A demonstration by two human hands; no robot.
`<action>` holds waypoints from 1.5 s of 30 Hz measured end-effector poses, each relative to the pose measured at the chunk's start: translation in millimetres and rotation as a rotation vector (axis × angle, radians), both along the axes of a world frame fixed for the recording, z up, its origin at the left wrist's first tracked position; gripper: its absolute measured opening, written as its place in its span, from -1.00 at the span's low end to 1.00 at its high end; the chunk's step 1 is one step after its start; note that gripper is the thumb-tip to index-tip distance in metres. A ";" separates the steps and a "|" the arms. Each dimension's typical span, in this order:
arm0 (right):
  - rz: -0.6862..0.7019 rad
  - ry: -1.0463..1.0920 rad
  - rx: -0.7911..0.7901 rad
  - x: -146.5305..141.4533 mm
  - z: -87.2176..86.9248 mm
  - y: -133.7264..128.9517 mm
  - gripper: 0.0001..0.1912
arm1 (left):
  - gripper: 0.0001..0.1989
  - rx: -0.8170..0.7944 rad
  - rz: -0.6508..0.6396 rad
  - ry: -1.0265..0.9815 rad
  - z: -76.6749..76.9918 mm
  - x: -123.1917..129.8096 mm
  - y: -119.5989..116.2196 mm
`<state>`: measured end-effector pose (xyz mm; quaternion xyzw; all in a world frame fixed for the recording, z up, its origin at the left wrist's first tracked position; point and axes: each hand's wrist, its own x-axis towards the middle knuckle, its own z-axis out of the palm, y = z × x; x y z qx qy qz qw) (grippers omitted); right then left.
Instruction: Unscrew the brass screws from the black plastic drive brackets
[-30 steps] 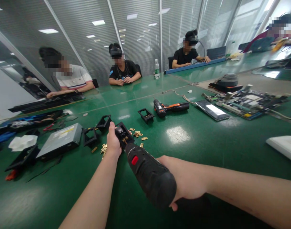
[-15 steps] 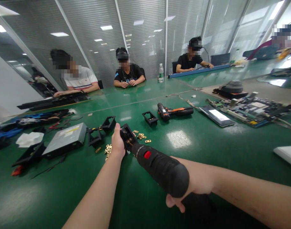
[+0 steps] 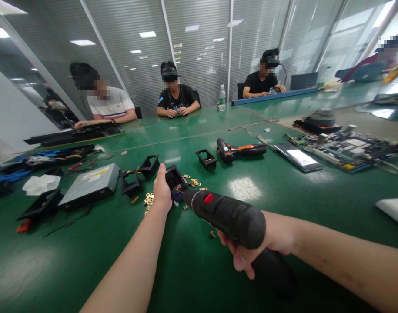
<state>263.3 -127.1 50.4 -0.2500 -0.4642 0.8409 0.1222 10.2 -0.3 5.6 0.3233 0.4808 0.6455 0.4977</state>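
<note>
Right grip: the right hand (image 3: pixel 247 255) is curled around the handle of a black power drill (image 3: pixel 229 217); the drill's body covers some of the fingers, and the handle's lower end sinks into shadow.
Left grip: the left hand (image 3: pixel 162 191) clasps a black box (image 3: pixel 175 177) along its left side, thumb at the rim, other fingers hidden.
Drill tip: thin and dark at the box's near end; whether it touches anything inside, I cannot tell.
Box: tilted, open side up, rectangular rim, small brassy parts within, finer detail lost in black.
Whereabouts: between left hand and drill nose, beside loose brass tabs (image 3: pixel 148 201).
Nearer: a small screw (image 3: pixel 212 234), blurred.
Right edge: a white object (image 3: pixel 394 211), cut off.
</note>
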 end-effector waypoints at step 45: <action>0.205 0.180 0.135 9.1 -47.7 37.1 -0.28 | -0.40 -0.014 -0.012 0.028 2.7 -1.8 -2.0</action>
